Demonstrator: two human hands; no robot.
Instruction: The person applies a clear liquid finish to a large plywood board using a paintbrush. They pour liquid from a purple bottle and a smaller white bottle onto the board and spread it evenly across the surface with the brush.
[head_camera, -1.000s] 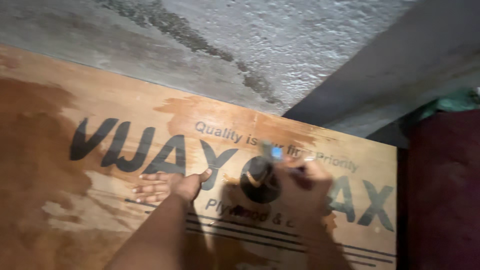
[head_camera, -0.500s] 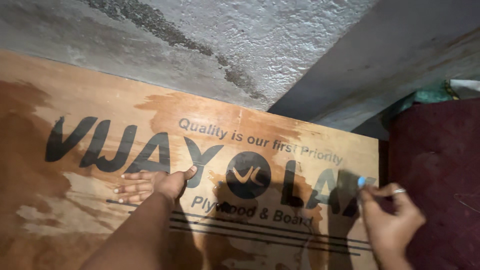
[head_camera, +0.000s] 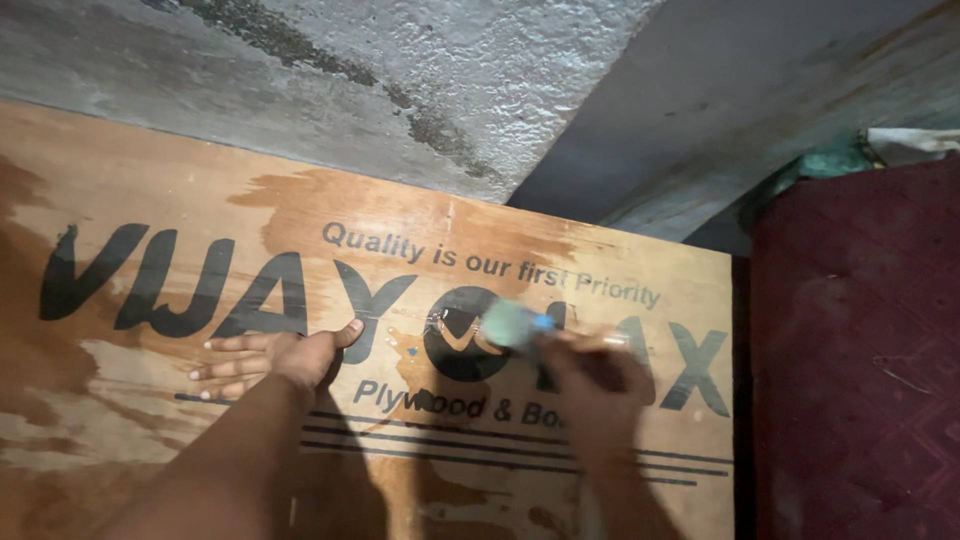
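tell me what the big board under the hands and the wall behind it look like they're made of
Board: apparently plywood, with a thin wood-grain face, unfinished and matt, darkened by wet-looking brown stains and printed in black. Wall: probably rough cement plaster, grey, grainy and dark-blotched. The left hand lies flat on the board.

Left hand flat on plywood sheet, right hand beside it.

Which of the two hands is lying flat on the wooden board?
The left hand: its fingers are spread flat on the plywood sheet. The right hand is blurred, gripping a small pale blue-green object.
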